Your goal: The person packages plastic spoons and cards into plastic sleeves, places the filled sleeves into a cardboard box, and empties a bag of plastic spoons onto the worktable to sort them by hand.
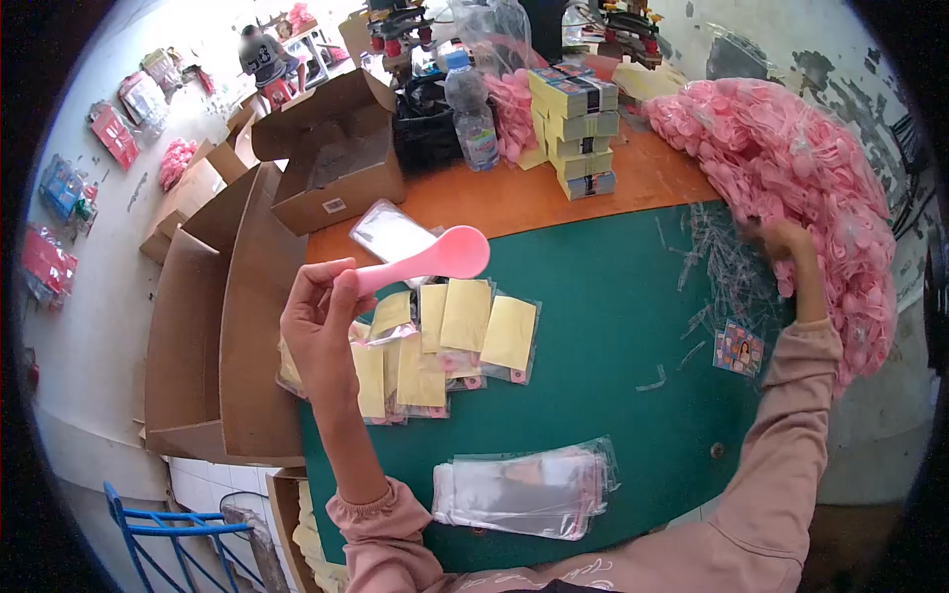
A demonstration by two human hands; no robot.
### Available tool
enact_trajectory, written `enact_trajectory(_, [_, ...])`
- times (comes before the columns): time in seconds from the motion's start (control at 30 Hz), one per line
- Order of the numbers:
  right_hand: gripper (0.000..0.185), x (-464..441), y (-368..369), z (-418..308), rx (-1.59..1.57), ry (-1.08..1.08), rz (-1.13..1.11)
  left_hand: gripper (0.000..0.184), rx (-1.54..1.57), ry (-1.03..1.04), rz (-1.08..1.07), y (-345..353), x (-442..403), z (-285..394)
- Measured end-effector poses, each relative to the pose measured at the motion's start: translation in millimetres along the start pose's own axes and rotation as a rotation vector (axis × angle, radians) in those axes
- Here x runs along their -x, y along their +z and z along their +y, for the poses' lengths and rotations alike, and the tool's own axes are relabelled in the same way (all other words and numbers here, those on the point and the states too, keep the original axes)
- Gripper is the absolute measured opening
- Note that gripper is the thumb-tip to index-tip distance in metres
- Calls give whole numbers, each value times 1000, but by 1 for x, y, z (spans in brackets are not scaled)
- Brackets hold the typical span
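Observation:
My left hand (pixel 326 311) is closed around the handle end of a pink silicone spoon (pixel 461 252), its bowl pointing right, above the table. Beneath it lie several clear bags with cream cards (pixel 465 314) inside. At the right, my right hand (pixel 783 240) reaches to the edge of a loose heap of clear plastic strips (pixel 714 259), beside a large pile of pink spoons (pixel 791 148). Its fingers look curled; what they hold, if anything, is too small to make out. A small printed card (pixel 737 349) lies just below the strips.
Flat clear bags (pixel 524 491) are stacked at the near edge of the green mat (pixel 613 395). Bundled cards (pixel 575 128), a water bottle (pixel 472 114) and an open box (pixel 336 188) stand at the back. A larger carton (pixel 262 346) is left. A person (pixel 265 59) sits far off.

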State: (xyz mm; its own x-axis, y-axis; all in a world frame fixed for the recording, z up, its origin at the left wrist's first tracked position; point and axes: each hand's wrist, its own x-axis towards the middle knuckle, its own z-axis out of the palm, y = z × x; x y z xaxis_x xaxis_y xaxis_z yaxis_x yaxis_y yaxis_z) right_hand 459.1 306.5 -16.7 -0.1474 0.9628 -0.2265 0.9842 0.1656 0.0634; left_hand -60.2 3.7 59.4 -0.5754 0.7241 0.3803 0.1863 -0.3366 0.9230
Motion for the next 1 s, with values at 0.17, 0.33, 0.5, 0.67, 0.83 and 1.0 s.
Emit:
enact_trajectory(0.17, [34,51,-14,-34,-1357,-362,480,10,-159,-53,-177,0,0,4])
enact_trajectory(0.33, [45,92,-9,-110,-368,-416,579,14,-283,-81,-494,20,14,-3])
enact_trajectory(0.5, [51,201,-39,-265,-997,-1034,106,18,-227,63,-787,63,52,3])
enact_trajectory(0.67, [37,229,-39,-281,-896,-779,59,31,11,-67,-693,68,67,-1])
enact_trajectory(0.83, [19,234,-9,-259,-1246,-579,279,43,-426,119,-962,48,102,-67])
enact_trajectory(1.0, [13,247,21,-251,-1367,-458,331,29,-396,62,-1248,55,123,-90])
